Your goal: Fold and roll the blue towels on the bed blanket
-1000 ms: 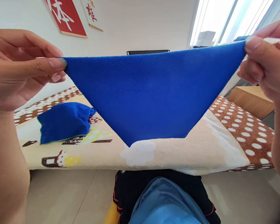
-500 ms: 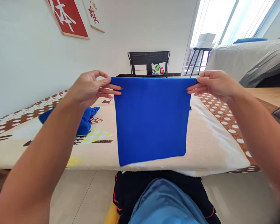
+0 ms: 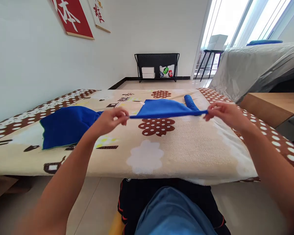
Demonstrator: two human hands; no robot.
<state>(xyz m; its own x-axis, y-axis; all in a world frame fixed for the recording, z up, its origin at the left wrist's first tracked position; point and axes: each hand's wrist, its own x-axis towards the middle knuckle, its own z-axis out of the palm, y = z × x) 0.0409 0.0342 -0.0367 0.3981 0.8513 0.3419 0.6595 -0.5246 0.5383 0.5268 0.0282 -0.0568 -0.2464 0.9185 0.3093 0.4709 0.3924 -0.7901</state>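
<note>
A blue cloth (image 3: 163, 109) stretches between my two hands, its near edge pulled straight and the rest reaching away over the bed. My left hand (image 3: 112, 120) pinches one corner of that edge, and my right hand (image 3: 224, 113) pinches the other. Just behind the cloth's right end lies a rolled blue cloth (image 3: 190, 101). Another blue cloth (image 3: 67, 127), loosely crumpled with a greenish edge, rests on the bed to the left, partly behind my left forearm.
A patterned cream and brown blanket (image 3: 198, 147) covers the bed. Beyond stands a black rack (image 3: 156, 60) with white boxes (image 3: 148, 72). To the right are a cardboard box (image 3: 269, 104) and a plastic-covered piece of furniture (image 3: 262, 62); a black stool (image 3: 212, 57) is near the window.
Both hands have come down with the blue cloth, which went from hanging upright to lying nearly level over the bed. The rolled cloth and the crumpled cloth now show more fully.
</note>
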